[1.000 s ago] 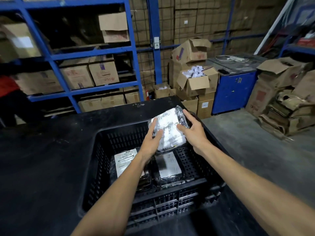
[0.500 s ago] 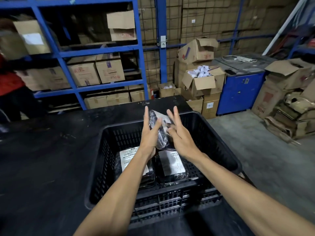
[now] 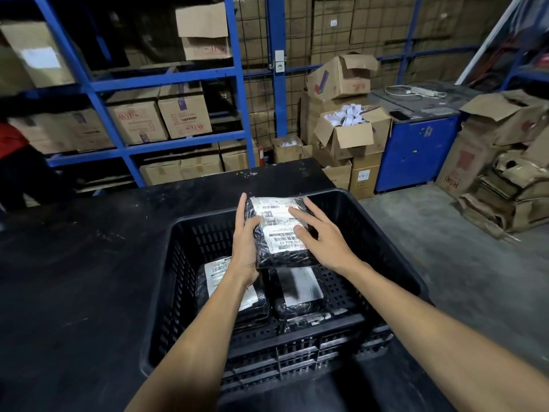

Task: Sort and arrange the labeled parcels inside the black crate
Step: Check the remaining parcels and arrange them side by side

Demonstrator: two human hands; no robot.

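A black slotted crate (image 3: pixel 166 295) stands on a black table (image 3: pixel 74 278). Over its far half I hold a black-wrapped parcel (image 3: pixel 279 233), white label facing up. My left hand (image 3: pixel 245 245) grips its left edge. My right hand (image 3: pixel 320 236) rests on its top right, fingers spread over the label. Two more labeled parcels lie flat on the crate floor: one at the left (image 3: pixel 252 304), partly hidden by my left forearm, and one at the right (image 3: pixel 300 289).
Blue shelving (image 3: pixel 184 81) with cardboard boxes stands behind the table. Open cartons (image 3: pixel 350 135) and a blue cabinet (image 3: pixel 416 147) are at the right rear. Flattened cardboard (image 3: pixel 505 197) is piled on the concrete floor. A person in red (image 3: pixel 12 141) is at the far left.
The parcel was turned from on edge between my palms to flat with its label up. My right hand has come on top of it.
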